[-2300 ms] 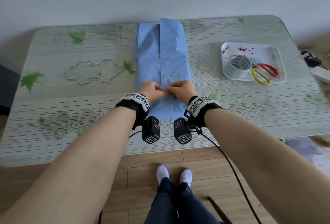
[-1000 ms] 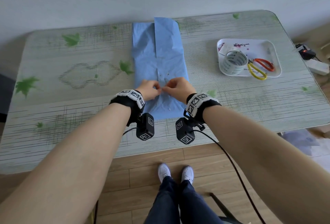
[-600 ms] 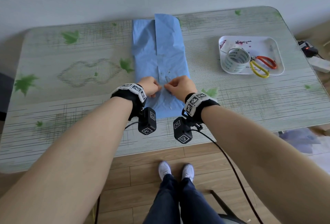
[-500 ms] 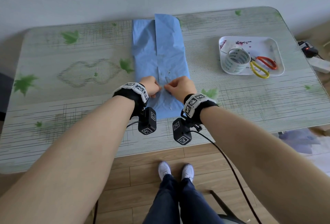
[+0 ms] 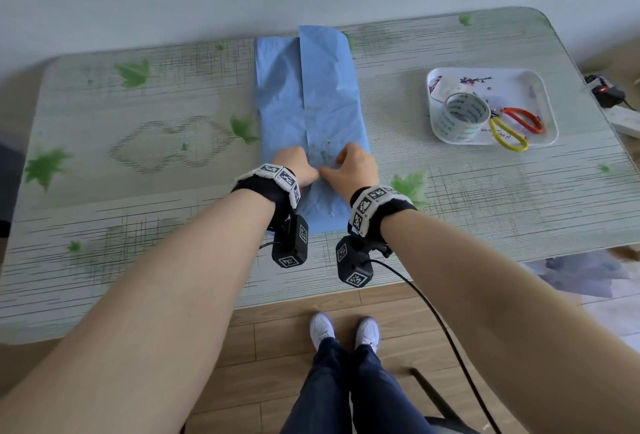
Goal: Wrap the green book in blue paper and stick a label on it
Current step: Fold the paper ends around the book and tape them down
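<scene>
Blue paper (image 5: 311, 111) is lying flat in the middle of the table (image 5: 138, 191), folded into a long strip that runs from the far edge back toward the person, with one flap overlapping the other along a straight seam down the middle. The green book is hidden, so I can't tell where under the paper it sits. Both hands are at the near part of the strip, right next to each other on either side of that seam. The left hand (image 5: 294, 167) has its fingers curled down onto the paper, but the fingertips are out of sight, so I can't say if it's pinching or just pressing. The right hand (image 5: 353, 167) has its thumb lying on the paper pointing at the left hand and its fingers bunched above it, and it looks like it's pinching the paper at the seam (a bit blurry there, so not 100%). Both wrists wear black bands with square marker tiles. Off to the right, well apart from the paper, there's a white tray (image 5: 543, 87) holding a clear tape roll (image 5: 462, 118), scissors (image 5: 512, 129) with one yellow and one orange handle, and a small white slip (image 5: 439, 89) poking out behind the tape.
</scene>
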The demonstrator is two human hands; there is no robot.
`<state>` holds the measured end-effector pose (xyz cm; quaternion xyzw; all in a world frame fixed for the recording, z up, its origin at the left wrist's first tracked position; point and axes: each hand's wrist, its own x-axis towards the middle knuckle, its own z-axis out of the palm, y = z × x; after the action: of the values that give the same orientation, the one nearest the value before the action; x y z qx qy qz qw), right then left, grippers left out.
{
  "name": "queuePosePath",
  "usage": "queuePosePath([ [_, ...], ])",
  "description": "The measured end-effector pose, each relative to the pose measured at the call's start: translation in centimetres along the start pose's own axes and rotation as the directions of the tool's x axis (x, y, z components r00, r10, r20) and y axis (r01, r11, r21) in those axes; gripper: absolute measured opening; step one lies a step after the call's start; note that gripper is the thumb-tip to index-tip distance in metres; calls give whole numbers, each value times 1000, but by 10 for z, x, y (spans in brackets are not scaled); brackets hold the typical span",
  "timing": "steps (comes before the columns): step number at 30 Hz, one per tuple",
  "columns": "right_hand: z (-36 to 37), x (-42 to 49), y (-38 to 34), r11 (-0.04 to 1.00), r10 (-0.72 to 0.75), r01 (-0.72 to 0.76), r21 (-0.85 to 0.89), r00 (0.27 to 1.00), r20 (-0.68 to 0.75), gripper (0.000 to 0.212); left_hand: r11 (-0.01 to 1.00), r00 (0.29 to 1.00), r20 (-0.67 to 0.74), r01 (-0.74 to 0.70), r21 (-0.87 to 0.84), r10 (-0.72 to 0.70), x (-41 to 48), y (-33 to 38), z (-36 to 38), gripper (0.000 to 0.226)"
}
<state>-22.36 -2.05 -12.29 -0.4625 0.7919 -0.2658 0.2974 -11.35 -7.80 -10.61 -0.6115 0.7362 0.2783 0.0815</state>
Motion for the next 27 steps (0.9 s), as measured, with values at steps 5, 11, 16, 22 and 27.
queuePosePath([
  [5, 3, 5, 3, 999, 47, -45, -27, 995, 93, 10, 996, 999, -8, 35, -82, -36, 2, -10, 8, 29],
  [11, 18, 1, 12, 993, 108, -101, -55, 980, 164, 22, 970, 991, 14, 131, -205, -131, -3, -27, 23, 37],
  [16, 36, -6, 10, 982, 17, 37, -183, 958, 286, 19, 978, 989, -16, 142, -152, -146, -7, -46, 41, 33],
  [22, 29, -15, 4, 838, -325, 448, -312, 868, 375, 24, 978, 987, -32, 149, -148, -155, -9, -51, 40, 33],
  [27, 27, -19, 4, 782, -470, 547, -299, 832, 293, 24, 972, 987, -35, 149, -181, -158, -14, -45, 28, 26],
])
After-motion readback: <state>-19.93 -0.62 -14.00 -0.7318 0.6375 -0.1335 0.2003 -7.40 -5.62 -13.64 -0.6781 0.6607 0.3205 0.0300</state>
